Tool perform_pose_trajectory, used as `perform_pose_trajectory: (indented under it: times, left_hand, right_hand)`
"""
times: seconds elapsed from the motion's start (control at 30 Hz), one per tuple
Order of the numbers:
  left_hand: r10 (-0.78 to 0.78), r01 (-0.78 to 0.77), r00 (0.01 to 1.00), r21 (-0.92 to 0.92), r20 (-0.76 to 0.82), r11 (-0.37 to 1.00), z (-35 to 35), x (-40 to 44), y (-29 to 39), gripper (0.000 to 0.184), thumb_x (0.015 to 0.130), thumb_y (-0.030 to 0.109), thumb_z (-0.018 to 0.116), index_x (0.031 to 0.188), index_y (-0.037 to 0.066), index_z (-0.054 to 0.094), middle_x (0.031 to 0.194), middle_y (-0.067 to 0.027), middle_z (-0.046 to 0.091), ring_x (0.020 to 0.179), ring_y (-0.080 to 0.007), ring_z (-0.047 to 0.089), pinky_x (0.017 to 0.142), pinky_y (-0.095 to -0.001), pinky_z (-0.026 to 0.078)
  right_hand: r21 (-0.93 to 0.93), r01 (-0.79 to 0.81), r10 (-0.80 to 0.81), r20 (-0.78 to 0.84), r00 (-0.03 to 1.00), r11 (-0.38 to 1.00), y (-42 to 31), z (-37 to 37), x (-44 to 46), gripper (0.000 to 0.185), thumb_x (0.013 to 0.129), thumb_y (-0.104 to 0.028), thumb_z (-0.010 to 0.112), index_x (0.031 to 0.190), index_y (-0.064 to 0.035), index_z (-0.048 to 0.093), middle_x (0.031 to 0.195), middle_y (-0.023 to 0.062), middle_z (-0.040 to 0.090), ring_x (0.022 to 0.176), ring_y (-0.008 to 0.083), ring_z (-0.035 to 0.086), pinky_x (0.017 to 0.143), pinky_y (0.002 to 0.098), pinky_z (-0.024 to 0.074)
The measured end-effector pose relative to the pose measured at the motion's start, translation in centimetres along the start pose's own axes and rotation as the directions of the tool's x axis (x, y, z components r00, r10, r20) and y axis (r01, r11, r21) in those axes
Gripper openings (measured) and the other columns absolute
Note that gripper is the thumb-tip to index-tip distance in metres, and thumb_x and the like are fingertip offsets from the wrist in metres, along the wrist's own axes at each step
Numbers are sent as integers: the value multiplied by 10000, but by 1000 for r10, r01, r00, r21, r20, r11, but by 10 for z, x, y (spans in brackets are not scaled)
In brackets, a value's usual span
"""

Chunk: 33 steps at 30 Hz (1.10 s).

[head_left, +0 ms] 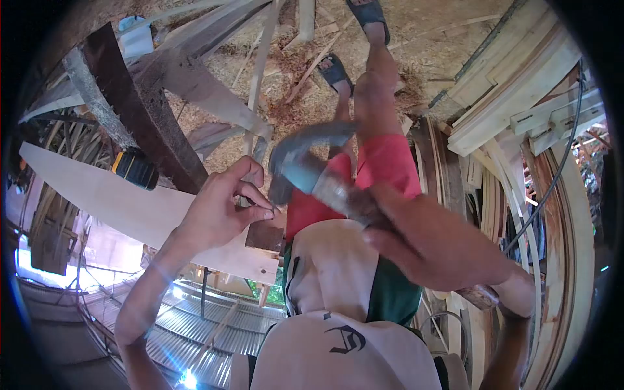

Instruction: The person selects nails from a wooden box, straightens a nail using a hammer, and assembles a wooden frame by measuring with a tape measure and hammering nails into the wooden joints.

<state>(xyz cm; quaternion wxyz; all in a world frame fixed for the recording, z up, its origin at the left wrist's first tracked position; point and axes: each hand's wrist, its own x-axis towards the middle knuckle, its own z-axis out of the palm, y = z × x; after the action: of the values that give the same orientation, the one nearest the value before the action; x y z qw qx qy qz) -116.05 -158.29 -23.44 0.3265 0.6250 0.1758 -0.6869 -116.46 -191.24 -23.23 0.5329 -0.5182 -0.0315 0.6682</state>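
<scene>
My right hand is wrapped round the handle of a claw hammer, blurred by motion. The hammer's head is close to my left hand, in front of my body. My left hand has its thumb and forefinger pinched together just above a small brown wooden block. Whatever sits between those fingertips is too small to make out. Beneath the block lies the end of a long pale board, with a dark hole near its corner. Farther along the board rests a yellow-and-black tool, only partly visible.
Thick dark timbers cross at the upper left. Stacks of planks line the right side, with a dark cable running over them. Wood shavings and loose strips cover the ground round my sandalled feet.
</scene>
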Motion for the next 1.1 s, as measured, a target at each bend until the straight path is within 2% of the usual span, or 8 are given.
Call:
perform_pose_trajectory:
  times: [0.17,0.3,0.5,0.63,0.73,0.87,1.0,1.1]
  left_hand:
    - [245,-273,899,-28,-362,962,-6,-52,2,538,920,-13,720,1396,32,474,1299,-133,664,1247,-210,627,996,-388,554]
    - [238,-198,228,194,-944,961,73,-156,-99,596,832,398,804,1194,64,466,1156,-82,536,1158,-230,541,995,-426,476]
    - [-32,-162,563,-149,-826,975,171,-167,-194,784,766,590,877,1201,7,583,1255,-157,588,1195,-270,566,1011,-474,451]
    - [-444,414,804,-164,-397,896,96,-166,-136,573,796,310,879,1225,-17,686,1122,-167,734,1090,-293,691,929,-423,553]
    - [-147,196,974,318,-172,928,15,-191,-45,480,798,267,902,1149,2,712,1080,-142,753,927,-270,731,773,-400,581]
    - [-151,140,577,-85,-802,986,-6,-149,7,132,914,88,678,1003,-8,663,891,-106,646,765,-180,629,650,-321,515]
    - [17,-11,994,55,-112,998,-13,-23,31,337,845,10,761,1177,20,704,956,-100,689,869,-213,679,731,-351,549]
    - [179,-186,981,106,69,977,2,4,16,262,850,37,772,1111,46,752,953,-100,738,877,-190,713,721,-341,550]
  right_hand:
    - [254,-14,100,-328,939,967,-15,-33,-12,549,1032,-157,537,1508,56,364,740,73,583,553,174,519,513,311,426]
    - [340,-52,167,-319,933,939,-14,-42,-12,599,1046,-156,516,1565,62,311,752,14,565,536,60,471,477,242,391]
    - [48,-78,92,-472,877,996,21,-19,-2,447,1039,-137,571,1422,51,437,734,99,577,608,197,560,574,361,447]
    - [170,-179,239,-468,851,969,43,-26,-4,415,1035,-133,574,1391,48,463,656,105,556,557,217,554,542,377,435]
    - [372,-342,452,-267,851,863,30,-35,-4,399,1036,-126,557,1380,53,465,620,95,535,513,206,527,503,366,407]
    - [287,-224,316,-330,890,931,38,-34,17,338,1026,-122,560,1309,44,478,624,121,542,534,236,552,522,393,421]
    - [84,-63,90,-368,925,995,41,-32,24,319,1014,-149,589,1255,28,478,683,227,591,632,452,630,579,505,456]
    - [216,-105,159,-250,955,971,51,-31,16,397,1021,-145,576,1338,68,465,657,116,586,544,268,574,542,394,442]
